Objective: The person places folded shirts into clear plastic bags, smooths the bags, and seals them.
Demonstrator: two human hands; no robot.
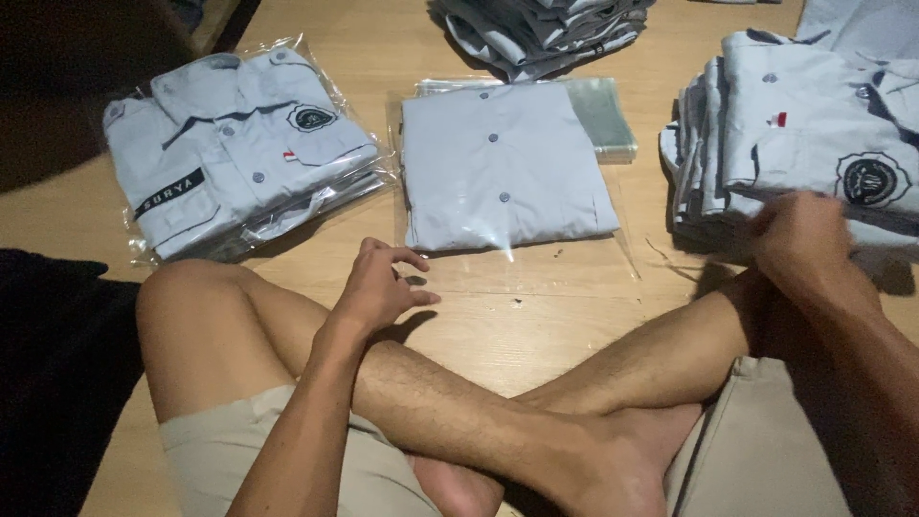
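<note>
Resting my left hand [383, 287] loosely curled, holding nothing, below the centre shirt [505, 165]; my right hand [802, 230], fingers blurred, touches the right-side stack [814, 124].

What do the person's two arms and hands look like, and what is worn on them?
Both arms are bare, with no sleeves in view. The left hand and the right hand wear no gloves, and no rings, watch or bracelet can be seen. The right hand is slightly blurred.

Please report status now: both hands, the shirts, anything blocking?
Left hand open, empty, near folded shirt. Right hand on shirt stack. Nothing blocking.
</note>
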